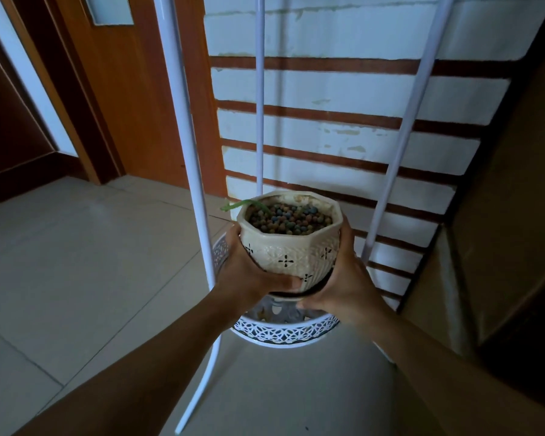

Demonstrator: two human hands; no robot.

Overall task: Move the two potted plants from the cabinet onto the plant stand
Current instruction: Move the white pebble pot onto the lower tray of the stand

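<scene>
A cream octagonal ceramic pot (291, 247), filled with coloured clay pebbles and showing one small green leaf at its left rim, is held between both hands. My left hand (249, 272) wraps its left side and bottom. My right hand (343, 278) cups its right side and base. The pot hangs just above the round white lattice-rimmed tray (283, 333) of the plant stand, whose white poles (183, 121) rise around it. A second potted plant is not in view.
A white wall with brown stripes (343, 89) stands behind the stand. A wooden door (132, 89) is at the left, beige floor tiles (76, 262) below. A brown cabinet side (510, 215) fills the right edge, close to the stand.
</scene>
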